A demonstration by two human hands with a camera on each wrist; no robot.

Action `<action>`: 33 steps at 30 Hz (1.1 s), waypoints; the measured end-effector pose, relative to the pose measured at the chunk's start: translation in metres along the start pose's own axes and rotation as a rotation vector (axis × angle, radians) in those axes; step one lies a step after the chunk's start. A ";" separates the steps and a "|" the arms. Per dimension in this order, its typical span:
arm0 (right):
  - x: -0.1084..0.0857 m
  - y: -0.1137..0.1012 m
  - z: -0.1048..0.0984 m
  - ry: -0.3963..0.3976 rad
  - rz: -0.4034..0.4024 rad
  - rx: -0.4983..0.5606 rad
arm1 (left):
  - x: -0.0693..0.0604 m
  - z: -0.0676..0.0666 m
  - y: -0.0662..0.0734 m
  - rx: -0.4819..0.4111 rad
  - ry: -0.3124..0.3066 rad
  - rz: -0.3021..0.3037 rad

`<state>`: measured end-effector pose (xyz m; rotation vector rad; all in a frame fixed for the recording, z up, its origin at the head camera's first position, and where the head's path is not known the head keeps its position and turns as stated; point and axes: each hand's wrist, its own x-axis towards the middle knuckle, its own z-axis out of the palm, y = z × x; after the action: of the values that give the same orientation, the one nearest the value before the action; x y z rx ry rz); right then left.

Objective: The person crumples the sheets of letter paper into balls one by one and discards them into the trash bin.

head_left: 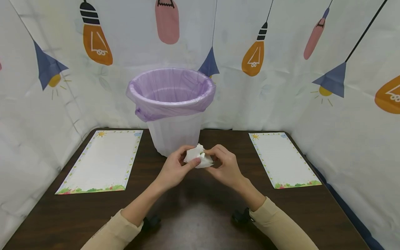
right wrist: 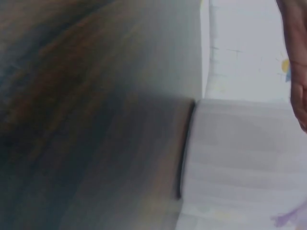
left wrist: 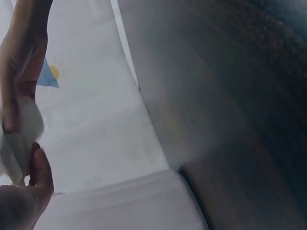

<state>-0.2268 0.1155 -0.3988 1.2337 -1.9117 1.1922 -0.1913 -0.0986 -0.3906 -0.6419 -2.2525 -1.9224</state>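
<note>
A crumpled piece of thin white paper (head_left: 200,160), tissue-like, is held up between both hands, above the table and in front of the bin. My left hand (head_left: 175,167) pinches its left side, thumb across the front and fingers behind. From the other side my right hand (head_left: 225,166) grips it with bent fingers and thumb. A small greenish spot shows near the paper's middle; what it is cannot be made out. In the left wrist view the white paper (left wrist: 29,120) appears between the hands at the left edge. The right wrist view does not show it.
A white bin (head_left: 175,133) lined with a purple bag (head_left: 170,108) stands on the dark table (head_left: 200,215), just beyond my hands. One bordered white sheet (head_left: 101,159) lies at left, another (head_left: 283,159) at right. A patterned white curtain (head_left: 281,104) surrounds the table's back and sides.
</note>
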 end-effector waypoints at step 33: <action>0.003 -0.025 0.027 0.219 0.168 0.047 | 0.012 0.016 -0.004 -0.464 0.402 -0.085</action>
<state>-0.2049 0.0859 -0.3992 0.9358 -1.8603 1.4038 -0.2003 -0.0806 -0.3936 -0.1694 -1.6318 -2.3803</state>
